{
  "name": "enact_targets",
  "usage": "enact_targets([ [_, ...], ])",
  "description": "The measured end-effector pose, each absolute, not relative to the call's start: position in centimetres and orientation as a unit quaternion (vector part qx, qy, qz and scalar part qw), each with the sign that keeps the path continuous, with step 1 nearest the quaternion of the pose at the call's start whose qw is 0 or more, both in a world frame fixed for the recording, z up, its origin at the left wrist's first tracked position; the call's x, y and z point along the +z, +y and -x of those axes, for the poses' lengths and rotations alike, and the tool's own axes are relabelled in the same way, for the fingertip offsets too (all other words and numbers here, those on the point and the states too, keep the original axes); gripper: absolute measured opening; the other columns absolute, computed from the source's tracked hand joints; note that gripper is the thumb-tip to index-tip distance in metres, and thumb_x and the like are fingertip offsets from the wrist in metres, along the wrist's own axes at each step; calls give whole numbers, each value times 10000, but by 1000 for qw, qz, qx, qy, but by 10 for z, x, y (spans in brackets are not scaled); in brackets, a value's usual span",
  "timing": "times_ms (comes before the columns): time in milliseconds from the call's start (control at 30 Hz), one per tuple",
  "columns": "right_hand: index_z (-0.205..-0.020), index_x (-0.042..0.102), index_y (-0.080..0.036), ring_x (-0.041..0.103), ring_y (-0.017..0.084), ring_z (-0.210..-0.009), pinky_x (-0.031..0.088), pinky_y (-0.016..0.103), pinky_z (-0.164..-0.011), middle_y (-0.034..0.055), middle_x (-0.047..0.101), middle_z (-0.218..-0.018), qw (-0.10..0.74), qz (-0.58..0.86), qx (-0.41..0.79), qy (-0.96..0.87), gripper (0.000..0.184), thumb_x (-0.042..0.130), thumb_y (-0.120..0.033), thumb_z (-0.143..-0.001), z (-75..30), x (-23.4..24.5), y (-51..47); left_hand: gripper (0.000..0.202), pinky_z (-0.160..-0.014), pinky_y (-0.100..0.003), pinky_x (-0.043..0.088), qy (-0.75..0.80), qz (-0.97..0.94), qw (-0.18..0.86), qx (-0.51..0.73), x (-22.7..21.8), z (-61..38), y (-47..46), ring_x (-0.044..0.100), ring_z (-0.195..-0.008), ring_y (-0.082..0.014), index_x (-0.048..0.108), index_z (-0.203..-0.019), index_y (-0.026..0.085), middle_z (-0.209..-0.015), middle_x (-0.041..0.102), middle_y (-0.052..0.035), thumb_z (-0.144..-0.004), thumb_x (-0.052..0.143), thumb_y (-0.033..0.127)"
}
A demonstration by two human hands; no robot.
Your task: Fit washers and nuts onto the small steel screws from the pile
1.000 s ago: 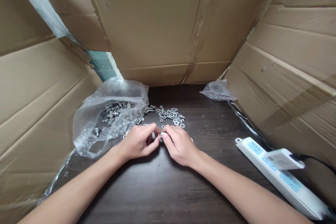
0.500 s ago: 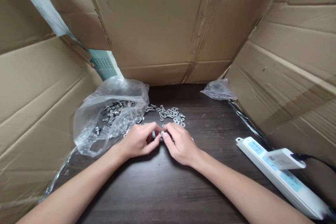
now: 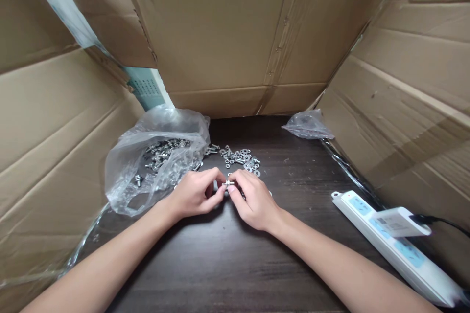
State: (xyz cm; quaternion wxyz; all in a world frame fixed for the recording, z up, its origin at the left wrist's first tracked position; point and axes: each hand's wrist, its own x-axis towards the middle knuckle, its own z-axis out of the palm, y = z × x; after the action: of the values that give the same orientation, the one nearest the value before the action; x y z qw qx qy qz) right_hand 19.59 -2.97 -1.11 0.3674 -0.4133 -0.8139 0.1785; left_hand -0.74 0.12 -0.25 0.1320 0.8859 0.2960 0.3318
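Observation:
A small silvery bolt (image 3: 228, 183) with a nut or washers on its shank lies sideways between my fingertips, just above the dark table. My left hand (image 3: 198, 190) pinches its left end between thumb and forefinger. From the other side, the thumb and forefinger of my right hand (image 3: 253, 198) close on the nut end. The fingers partly cover the bolt, so its exact parts are hard to make out. Just beyond my hands is a loose scatter of bolts, nuts and flat washers (image 3: 240, 157).
A clear plastic bag (image 3: 123, 156) full of bolts lies open at the left. Another small plastic bag (image 3: 309, 125) is at the back right. A white power strip (image 3: 389, 242) with a plugged-in adapter (image 3: 400, 222) lies at the right. Cardboard walls (image 3: 220, 34) enclose the table (image 3: 227, 269).
The fingers of my right hand have shifted slightly on the bolt, and more of its nut and shank shows. The whole view has moved a little.

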Motion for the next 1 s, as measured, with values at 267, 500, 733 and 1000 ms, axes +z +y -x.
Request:
enact_targets([
  [267, -916, 504, -209, 534, 189, -747, 400, 324, -709, 40, 603, -848, 366, 408, 172, -819, 82, 444, -204, -973, -195, -11, -28, 23, -501, -170, 391, 296, -888, 134, 326, -2, 7, 0, 532, -469, -62, 573, -913, 183, -578, 561, 76, -895, 582, 194],
  [500, -837, 496, -214, 547, 195, -745, 402, 335, -739, 32, 606, -790, 348, 412, 174, -824, 197, 404, -235, -1010, -196, -11, -27, 27, -495, -176, 389, 293, -893, 123, 320, -1, 6, -1, 530, -465, -67, 581, -923, 179, -574, 565, 72, -908, 568, 198],
  [733, -914, 522, -209, 557, 195, -758, 407, 330, -732, 40, 631, -853, 357, 426, 182, -811, 111, 446, -241, -989, -196, -10, -29, 18, -484, -168, 383, 300, -889, 137, 318, -1, 6, 1, 523, -455, -60, 571, -914, 185, -575, 561, 76, -900, 571, 195],
  [1000, -873, 511, -212, 554, 198, -769, 404, 327, -734, 41, 619, -831, 345, 413, 171, -825, 147, 427, -221, -994, -196, -12, -26, 26, -486, -175, 393, 307, -888, 145, 309, -2, 7, 0, 536, -468, -70, 570, -920, 188, -585, 579, 68, -903, 560, 205],
])
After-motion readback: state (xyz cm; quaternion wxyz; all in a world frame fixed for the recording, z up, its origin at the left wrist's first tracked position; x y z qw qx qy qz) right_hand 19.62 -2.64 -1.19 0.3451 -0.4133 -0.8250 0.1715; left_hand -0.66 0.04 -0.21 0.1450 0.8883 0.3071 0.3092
